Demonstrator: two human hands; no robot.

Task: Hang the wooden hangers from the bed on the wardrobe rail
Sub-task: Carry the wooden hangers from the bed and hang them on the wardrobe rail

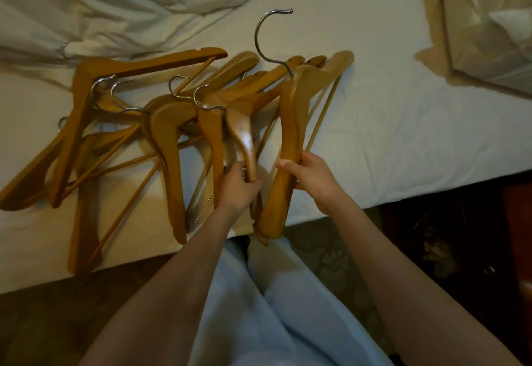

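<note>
Wooden hangers (161, 123) lie in a loose, overlapping heap on the white bed (403, 135) near its edge, and you seem to be at the gathering step. Your right hand (312, 177) curls its fingers round the lower arm of a small bundle (290, 112), while your left hand (240, 185) pinches the tip of the next hanger (243, 138) just beside it. Next, bring that one into the bundle with the hooks (266, 34) aligned, since crossed bars may snag; the wardrobe rail is out of view.

Single head-worn view, wide-angle. Looks steeply down over bed (403, 141) edge; bed fills upper frame, floor (43, 322) strip along bottom. Close in.
</note>
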